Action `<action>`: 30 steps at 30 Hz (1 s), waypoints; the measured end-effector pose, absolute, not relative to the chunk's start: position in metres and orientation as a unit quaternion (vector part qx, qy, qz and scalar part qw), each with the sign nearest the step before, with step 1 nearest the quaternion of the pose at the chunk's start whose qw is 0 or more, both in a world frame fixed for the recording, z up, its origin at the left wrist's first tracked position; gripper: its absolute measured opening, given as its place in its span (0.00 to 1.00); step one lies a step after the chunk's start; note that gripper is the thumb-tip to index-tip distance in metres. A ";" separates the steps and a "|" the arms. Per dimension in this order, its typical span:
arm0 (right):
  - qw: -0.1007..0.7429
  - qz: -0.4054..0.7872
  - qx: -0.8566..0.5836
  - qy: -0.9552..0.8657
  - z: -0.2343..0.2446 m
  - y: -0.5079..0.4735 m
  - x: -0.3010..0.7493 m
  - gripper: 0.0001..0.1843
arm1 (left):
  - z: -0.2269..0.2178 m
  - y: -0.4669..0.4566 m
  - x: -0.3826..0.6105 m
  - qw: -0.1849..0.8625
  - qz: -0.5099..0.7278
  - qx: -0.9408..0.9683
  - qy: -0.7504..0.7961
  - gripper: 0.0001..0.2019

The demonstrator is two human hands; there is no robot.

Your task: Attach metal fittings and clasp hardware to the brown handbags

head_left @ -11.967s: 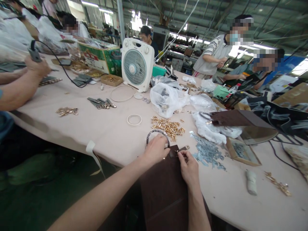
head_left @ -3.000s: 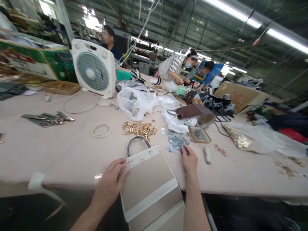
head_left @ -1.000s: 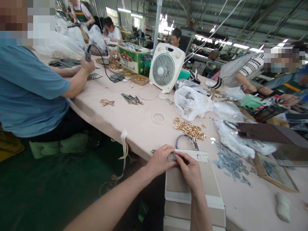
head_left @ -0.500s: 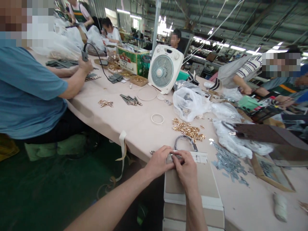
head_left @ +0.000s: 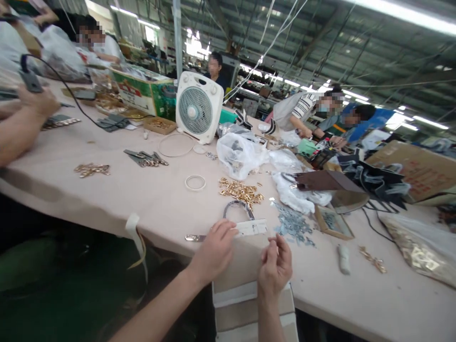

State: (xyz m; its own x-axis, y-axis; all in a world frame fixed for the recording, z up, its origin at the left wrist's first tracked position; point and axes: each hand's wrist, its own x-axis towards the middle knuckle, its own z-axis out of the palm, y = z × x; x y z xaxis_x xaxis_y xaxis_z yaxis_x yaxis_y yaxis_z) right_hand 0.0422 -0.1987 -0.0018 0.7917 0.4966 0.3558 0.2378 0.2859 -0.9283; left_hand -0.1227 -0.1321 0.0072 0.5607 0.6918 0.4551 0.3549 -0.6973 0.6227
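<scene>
Panel: the long beige board panel (head_left: pixel 242 259) with pale crosswise bands rests its upper end on the pale pinkish tabletop (head_left: pixel 160 199); its lower part drops past the edge towards the person, probably so that the worked end has firm backing.
Left hand: the left hand (head_left: pixel 215 249) lies at the panel's upper left, fingers bent close together at the narrow white strip (head_left: pixel 252 228), seemingly to stop it sliding; the thumb's grip is hidden.
Right hand: the right hand (head_left: pixel 276 266) hovers by the panel's right side, fingers curled towards the thumb; I cannot tell whether anything is pinched.
Handle: the dark, curved, shiny-wrapped handle (head_left: pixel 239 204) points away beyond the strip, which keeps it clear of the fingers.
Strap end: a slim brown strap with a silvery metal tip (head_left: pixel 194 237) juts out left of the left hand.
Loose parts: 2 heaps, gold-coloured metal fittings (head_left: pixel 244 191) and flat blue-grey metal pieces (head_left: pixel 294 224), lie just beyond, presumably for easy picking.
</scene>
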 end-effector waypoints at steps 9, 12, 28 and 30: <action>0.801 -0.030 -0.569 -0.183 0.006 -0.224 0.124 0.20 | 0.028 -0.121 -0.017 0.242 0.227 0.864 0.378 0.19; 0.810 -0.056 -0.563 -0.153 0.002 -0.234 0.153 0.19 | 0.028 -0.114 0.000 0.191 0.163 0.875 0.413 0.14; 0.598 0.097 -0.755 -0.250 -0.032 -0.226 0.266 0.31 | 0.025 -0.105 0.019 0.070 0.130 0.913 0.381 0.10; 0.532 0.060 -0.787 -0.306 -0.033 -0.222 0.272 0.27 | 0.021 -0.101 0.016 0.062 0.162 0.923 0.343 0.08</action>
